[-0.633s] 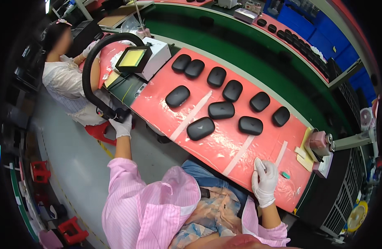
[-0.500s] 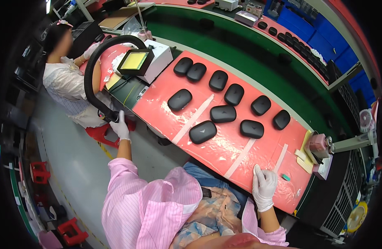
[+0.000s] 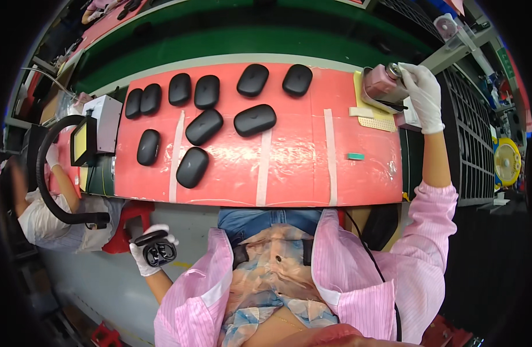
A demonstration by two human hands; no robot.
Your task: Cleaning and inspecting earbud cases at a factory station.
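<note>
Down at lower left, off the bench edge and over the grey floor: left hand (image 3: 152, 252), white glove, fingers wrapped around an open black earbud case (image 3: 156, 248). Lid flipped up, two earbuds visible seated inside. Case is well below the mat, beside the person's left knee area.

Right hand (image 3: 423, 95), also gloved, is up at the far right end of the bench, fingers closed on the top of a pink tape dispenser (image 3: 383, 87). Dispenser sits at the mat's right edge, partly on a yellow pad (image 3: 374, 119). Hands are well apart, one at each end of the station.

Red mat (image 3: 300, 165) covers the bench top, with pale tape strips running across it front to back. Nine closed black cases (image 3: 255, 120) lie on its left and middle portion: a loose row along the far edge, the rest scattered nearer. None touch the held case. Small teal piece (image 3: 355, 156) lies alone on the mat toward the right.

Left of the mat: grey box (image 3: 107, 115) with a small yellow-lit screen (image 3: 80, 142), black hose (image 3: 49, 191) looping down from it. Green conveyor belt (image 3: 231, 40) runs behind the mat. Another person (image 3: 40, 214) in white sits at far left, mostly cut off. Metal grille (image 3: 462, 144) to the right of the bench.
</note>
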